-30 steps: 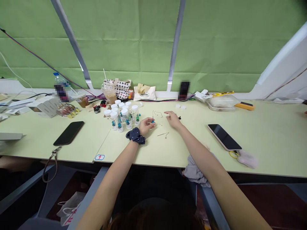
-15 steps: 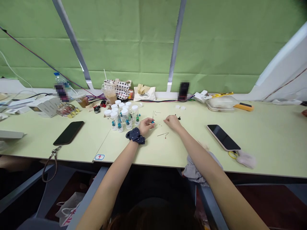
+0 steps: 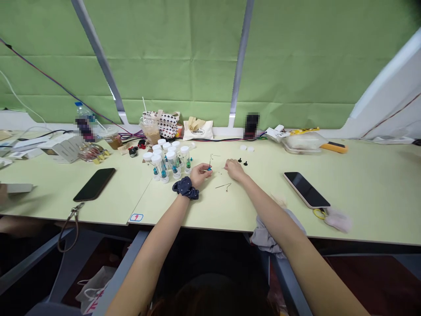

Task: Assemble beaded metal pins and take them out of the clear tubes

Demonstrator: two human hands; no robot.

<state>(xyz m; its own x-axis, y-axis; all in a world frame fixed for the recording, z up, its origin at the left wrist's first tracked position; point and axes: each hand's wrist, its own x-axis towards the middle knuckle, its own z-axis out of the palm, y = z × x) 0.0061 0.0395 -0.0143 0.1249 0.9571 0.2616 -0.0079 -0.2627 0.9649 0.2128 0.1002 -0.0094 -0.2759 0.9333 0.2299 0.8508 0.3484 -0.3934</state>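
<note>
My left hand [image 3: 200,174] pinches a small blue piece [image 3: 209,168] with a thin dark wire standing up from it. To its right, my right hand [image 3: 234,169] has its fingertips pressed together just above the table; whatever is between them is too small to make out. Tiny loose bits [image 3: 220,172] lie between the hands. A thin bent wire [image 3: 226,186] rests on the table below them. Two small black pieces [image 3: 245,163] sit beyond my right hand. Left of my left hand stand several clear tubes with white caps [image 3: 158,164], holding blue or green pieces.
Two white caps [image 3: 250,149] lie farther back. Phones lie at left [image 3: 94,184] and right [image 3: 306,189]. Drink cups [image 3: 151,131], a small cloth bag [image 3: 198,129] and a clear plastic box [image 3: 302,144] line the back. A grey cloth [image 3: 268,235] hangs at the front edge.
My right hand has shifted slightly left and downward, uncovering more of the black pieces. My left hand stays almost in place with the blue piece.
</note>
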